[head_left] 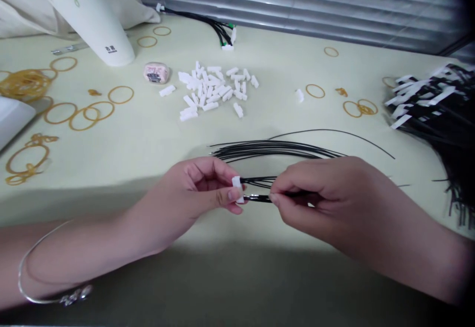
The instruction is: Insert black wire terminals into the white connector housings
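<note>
My left hand (208,186) pinches a small white connector housing (236,182) between thumb and fingers. Several black wires (258,179) run out of its upper right side. My right hand (315,198) is closed on black wires (261,198) whose shiny metal ends meet the lower part of the connector; whether they sit inside it I cannot tell. Behind both hands lies a bundle of loose black wires (278,147). Farther back is a pile of white connector housings (213,87).
A white cup (107,35) and a small pink item (156,72) stand at the back left. Rubber bands (61,113) lie scattered at left and right. A wired harness (200,19) rests by the blinds. Many black wires with white tags (430,99) are heaped at right.
</note>
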Motion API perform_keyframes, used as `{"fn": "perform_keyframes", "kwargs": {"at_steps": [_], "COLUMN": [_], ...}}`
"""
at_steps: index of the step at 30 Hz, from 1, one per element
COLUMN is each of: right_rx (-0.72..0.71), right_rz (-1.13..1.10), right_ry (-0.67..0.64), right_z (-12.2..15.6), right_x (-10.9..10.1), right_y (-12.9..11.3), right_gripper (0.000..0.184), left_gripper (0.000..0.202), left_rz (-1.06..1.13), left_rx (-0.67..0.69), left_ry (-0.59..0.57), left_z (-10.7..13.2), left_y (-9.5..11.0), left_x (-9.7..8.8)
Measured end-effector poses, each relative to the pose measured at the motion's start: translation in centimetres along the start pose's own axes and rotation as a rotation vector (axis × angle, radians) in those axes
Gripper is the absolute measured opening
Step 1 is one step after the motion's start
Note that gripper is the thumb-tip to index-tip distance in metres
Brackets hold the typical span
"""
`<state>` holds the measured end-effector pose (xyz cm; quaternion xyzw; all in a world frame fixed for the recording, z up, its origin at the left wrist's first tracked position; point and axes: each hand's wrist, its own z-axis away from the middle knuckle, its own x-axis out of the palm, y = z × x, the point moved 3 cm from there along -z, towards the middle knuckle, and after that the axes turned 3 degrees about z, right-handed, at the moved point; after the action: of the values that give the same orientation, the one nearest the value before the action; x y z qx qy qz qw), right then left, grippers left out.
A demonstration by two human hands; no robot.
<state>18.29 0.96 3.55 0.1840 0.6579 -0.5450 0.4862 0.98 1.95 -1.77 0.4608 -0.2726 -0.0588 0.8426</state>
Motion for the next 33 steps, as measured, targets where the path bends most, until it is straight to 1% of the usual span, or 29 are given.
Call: {"fn": "perform_keyframes", "kwargs": {"at_steps": [5,9,16,20,23,27,33], "right_rx": [-0.017,-0.036,-0.003,-0.029,-0.022,0.008,-0.053], "right_rz": [0.02,0.008,-0.012,-0.007,-0.007,-0.028,0.014], "right_ry": [0.009,0.007,0.013,0.001,-0.002,-0.038,-0.012], "right_z": [0.1,0.1,-0.1,0.0,0.1,0.0,0.1], "right_x": [-0.2,-0.1,0.0,0.3,0.7,1.2,0.9], "right_y": [0.0,0.1,0.1,-0.1,-0.1,0.0,-0.3], "right_gripper": [0.015,0.014,0.015,0.015,0.014,0.014,0.016], "left_gripper": [0.015,0.014,0.015,0.015,0.015,0.016,0.017], "left_rz": [-0.036,-0.05,-0.065,-0.071,-0.068,-0.058,-0.027], "left_rx": [-0.008,0.011,-0.009,-0.008,-0.016,-0.049,-0.054], "left_ry": [0.007,-0.002,-0.001,-0.005,-0.003,-0.004,-0.003], "left_z": [-0.1,0.0,0.1,-0.1,-0.1,-0.1,0.1], "left_y": [0.1,0.1,0.1,0.1,0.1,0.1,0.2], "left_x": [0.1,0.2,0.2,0.2,0.2,0.1,0.3]}}
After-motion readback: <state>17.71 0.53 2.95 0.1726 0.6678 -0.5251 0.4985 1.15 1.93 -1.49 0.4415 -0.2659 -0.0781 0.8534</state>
